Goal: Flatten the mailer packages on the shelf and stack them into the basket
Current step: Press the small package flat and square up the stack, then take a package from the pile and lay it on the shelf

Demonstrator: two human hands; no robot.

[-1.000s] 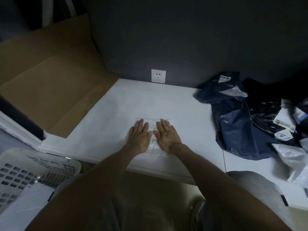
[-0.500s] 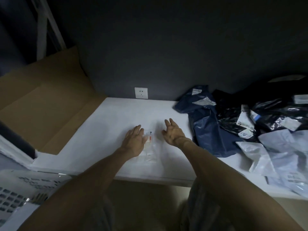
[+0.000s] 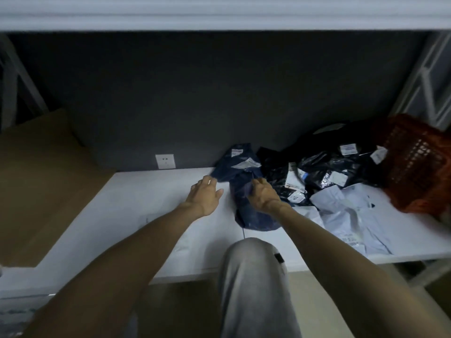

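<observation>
One navy mailer [image 3: 253,219], lengthwise toward wall [image 3: 219,93], right hand [image 3: 263,196] atop

A white wall socket [image 3: 165,161] sits beyond the left hand [image 3: 205,195], brown cardboard [image 3: 36,186] lies well to its left, and a grey-trousered knee [image 3: 251,264] shows below the right hand [image 3: 264,196].

Dim storeroom or parcel room: white shelf [image 3: 146,203], heaped labelled mailer packages [image 3: 329,172], cardboard [image 3: 44,181], red basket [image 3: 419,167].

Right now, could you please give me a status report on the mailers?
Left hand open beside navy mailer. Right hand gripping it, crumpled on shelf. Black mailers, white mailers crowd its right side.
</observation>
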